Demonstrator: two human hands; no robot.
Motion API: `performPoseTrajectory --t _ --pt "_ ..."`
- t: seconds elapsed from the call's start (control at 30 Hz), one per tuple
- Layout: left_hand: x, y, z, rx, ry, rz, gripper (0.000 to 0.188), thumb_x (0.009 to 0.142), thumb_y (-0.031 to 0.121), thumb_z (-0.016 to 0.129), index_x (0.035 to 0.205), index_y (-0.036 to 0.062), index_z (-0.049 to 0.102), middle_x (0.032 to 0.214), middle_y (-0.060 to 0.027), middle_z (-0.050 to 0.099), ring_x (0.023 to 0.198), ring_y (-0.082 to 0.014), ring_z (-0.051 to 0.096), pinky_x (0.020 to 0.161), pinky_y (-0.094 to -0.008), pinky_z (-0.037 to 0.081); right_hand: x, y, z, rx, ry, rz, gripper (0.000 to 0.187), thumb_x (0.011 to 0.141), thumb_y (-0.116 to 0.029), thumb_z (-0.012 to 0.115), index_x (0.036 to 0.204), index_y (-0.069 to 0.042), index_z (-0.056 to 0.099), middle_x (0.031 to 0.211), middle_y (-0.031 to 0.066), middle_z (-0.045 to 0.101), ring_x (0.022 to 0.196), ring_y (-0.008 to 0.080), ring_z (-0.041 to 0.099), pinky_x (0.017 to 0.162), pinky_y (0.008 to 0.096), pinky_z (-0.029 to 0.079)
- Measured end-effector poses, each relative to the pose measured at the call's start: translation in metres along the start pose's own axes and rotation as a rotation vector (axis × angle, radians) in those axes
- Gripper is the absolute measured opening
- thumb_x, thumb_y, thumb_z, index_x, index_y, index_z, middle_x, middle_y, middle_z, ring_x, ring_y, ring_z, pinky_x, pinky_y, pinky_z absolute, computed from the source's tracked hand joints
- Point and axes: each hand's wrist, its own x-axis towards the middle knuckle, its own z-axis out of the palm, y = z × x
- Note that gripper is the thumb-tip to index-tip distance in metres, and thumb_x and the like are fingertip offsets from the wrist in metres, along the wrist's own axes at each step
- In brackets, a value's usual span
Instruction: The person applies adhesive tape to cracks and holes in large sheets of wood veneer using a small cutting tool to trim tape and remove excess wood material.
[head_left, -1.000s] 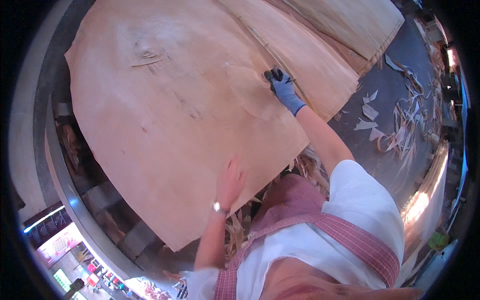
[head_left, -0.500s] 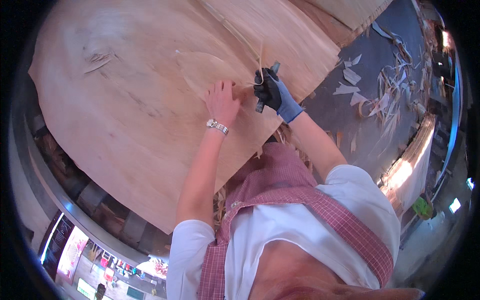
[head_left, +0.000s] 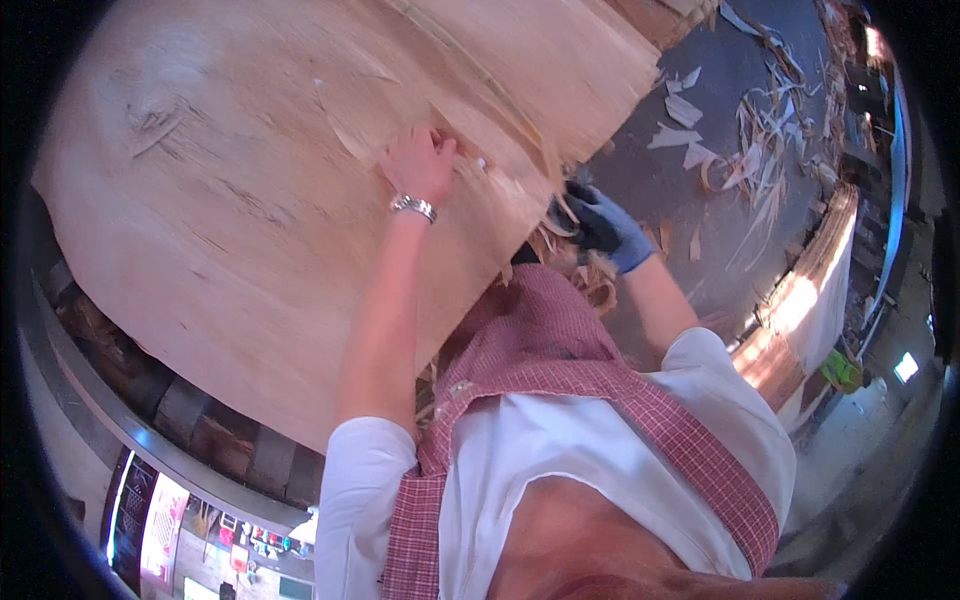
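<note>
A large pale-brown wood veneer sheet [head_left: 250, 280] lies in front of me, with a rough knot and thin cracks toward its left. My left hand [head_left: 420, 168], bare with a metal watch [head_left: 413, 207] at the wrist, rests on it. Its fingers are slightly bent and press beside a loose, raised piece of veneer. Just past the sheet's right edge, my right hand [head_left: 600, 228] wears a blue and black glove. Its blurred fingers are closed around a thin veneer strip [head_left: 553, 165] that hangs off the edge. The bar-like tool from before cannot be made out now.
Torn veneer scraps [head_left: 765, 150] litter a dark surface to the right. A stack of veneer [head_left: 800, 290] stands beyond them, near a green object [head_left: 842, 370]. A metal rail [head_left: 180, 460] curves along the lower left. More scraps lie between the sheet and my checked apron [head_left: 545, 325].
My right hand has moved right and toward me, off the sheet's edge, bringing the strip's end along. My left hand has shifted slightly left and away, its fingers more bent.
</note>
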Motion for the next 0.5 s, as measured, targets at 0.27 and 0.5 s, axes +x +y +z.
performPoseTrajectory --t 0.27,0.5 --pt "-0.045 -0.014 0.000 -0.060 0.198 0.290 0.027 0.085 0.032 0.068 0.104 0.0131 0.065 0.099 -0.0067 0.066 0.097 -0.0266 0.061 0.085 -0.0421 0.043 -0.034 0.098 -0.057 -0.659 0.448 -0.461 0.032 0.084 -0.015 0.073 0.111 -0.002 0.064 0.107 0.0116 0.067 0.097 0.0220 0.063 0.088 0.0325 0.049" --pt "-0.070 0.036 0.009 -0.142 0.062 0.253 0.036 0.082 0.031 0.070 0.112 0.0146 0.062 0.110 -0.0069 0.062 0.102 -0.0264 0.057 0.087 -0.0430 0.041 0.023 0.077 0.027 -0.219 0.559 -0.553 0.022 0.084 -0.011 0.073 0.102 -0.002 0.066 0.096 0.0078 0.068 0.087 0.0166 0.063 0.082 0.0317 0.051"
